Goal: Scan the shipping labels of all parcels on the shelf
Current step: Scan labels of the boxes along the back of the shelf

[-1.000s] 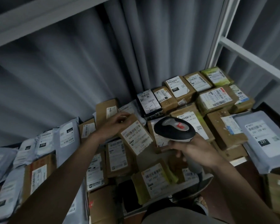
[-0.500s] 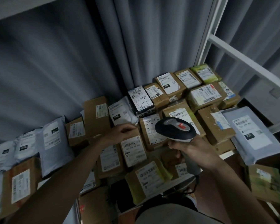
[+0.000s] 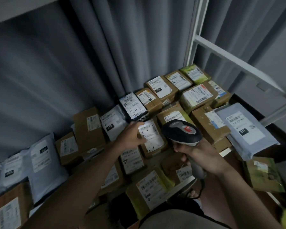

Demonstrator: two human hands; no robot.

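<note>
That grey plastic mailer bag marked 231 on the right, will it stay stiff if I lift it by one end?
The grey plastic mailer bag probably sags: its film looks soft and wrinkled. It overhangs the brown cardboard box beneath, so a push may slide it off. Likely slippery.

white shelf (image 3: 228,151), labelled parcels (image 3: 198,98) crowded

We cannot read the small print on any shipping label. Our left hand (image 3: 130,138) covers the near-left corner of the brown box (image 3: 153,139) it touches, and whether its fingers grip is unclear. The scanner (image 3: 182,132) hides part of the box behind it. Parcels at the left edge (image 3: 0,177) are cut off.
</note>
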